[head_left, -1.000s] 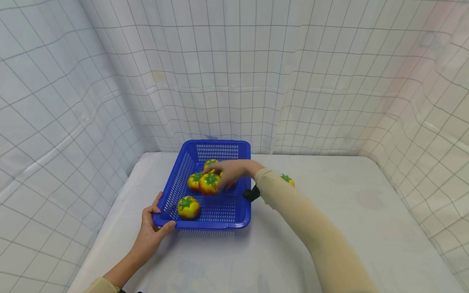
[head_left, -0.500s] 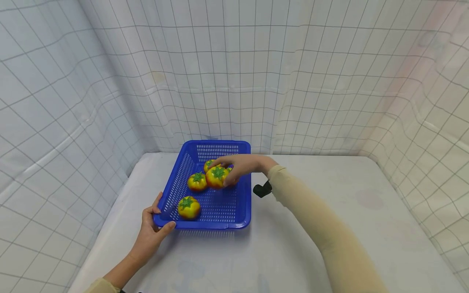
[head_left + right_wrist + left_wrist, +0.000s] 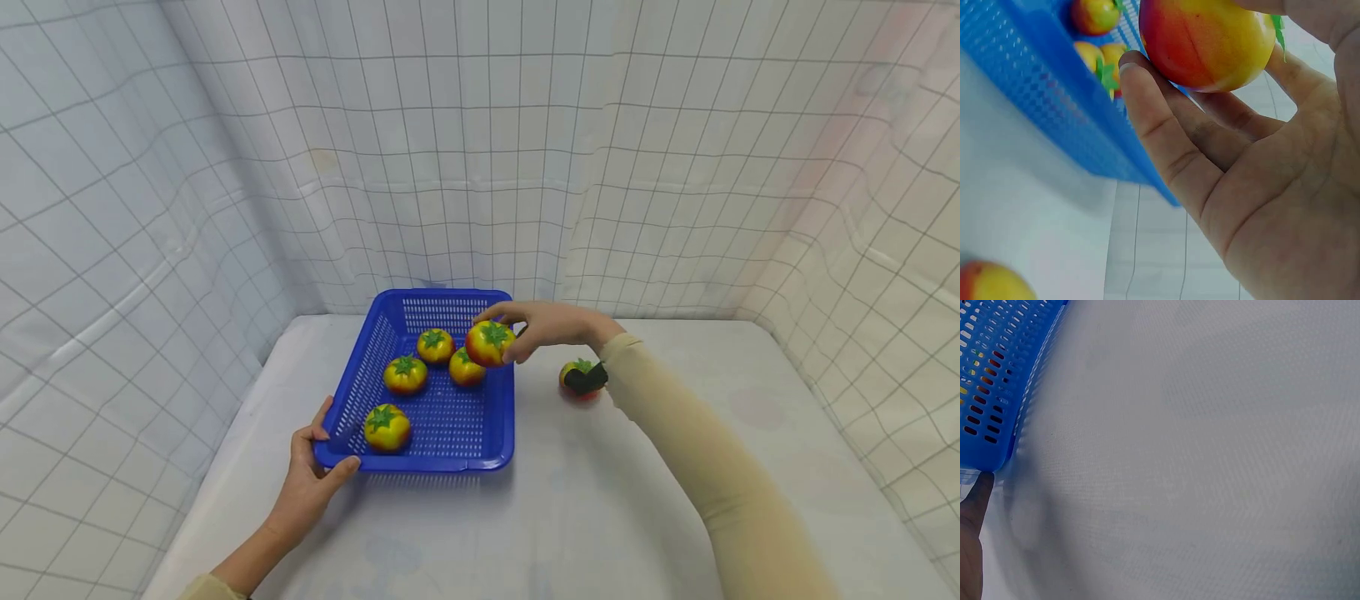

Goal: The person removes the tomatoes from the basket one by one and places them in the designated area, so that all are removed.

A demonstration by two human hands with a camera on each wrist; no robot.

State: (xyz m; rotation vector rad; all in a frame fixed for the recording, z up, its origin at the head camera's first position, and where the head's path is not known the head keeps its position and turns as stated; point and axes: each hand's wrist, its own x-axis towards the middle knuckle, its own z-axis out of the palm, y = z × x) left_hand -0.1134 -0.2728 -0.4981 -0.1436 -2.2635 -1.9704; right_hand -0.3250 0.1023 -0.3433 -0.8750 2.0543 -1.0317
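A blue perforated plastic basket (image 3: pixel 420 461) stands on the white table, with several yellow-and-red tomatoes with green leafy tops inside, one of them the near-left tomato (image 3: pixel 387 428). My left hand (image 3: pixel 303 479) grips the basket's near-left corner, thumb on the front rim and fingers at the side. My right hand (image 3: pixel 551 325) holds another tomato (image 3: pixel 489 343) between thumb and fingers, raised above the basket's right rim. In the right wrist view this held tomato (image 3: pixel 1204 40) shows its smooth red-yellow side. In the left wrist view only part of the left hand (image 3: pixel 972 531) shows, touching the basket's corner.
A further tomato (image 3: pixel 568 372) sits on the table (image 3: pixel 637 517) right of the basket, partly hidden by a black strap piece (image 3: pixel 586 380) at the right wrist. White grid-patterned curtains (image 3: pixel 480 167) enclose the table at the back and both sides.
My right hand has lifted the tomato from among the others in the basket and carried it right to the rim. The left hand and basket have stayed in place.
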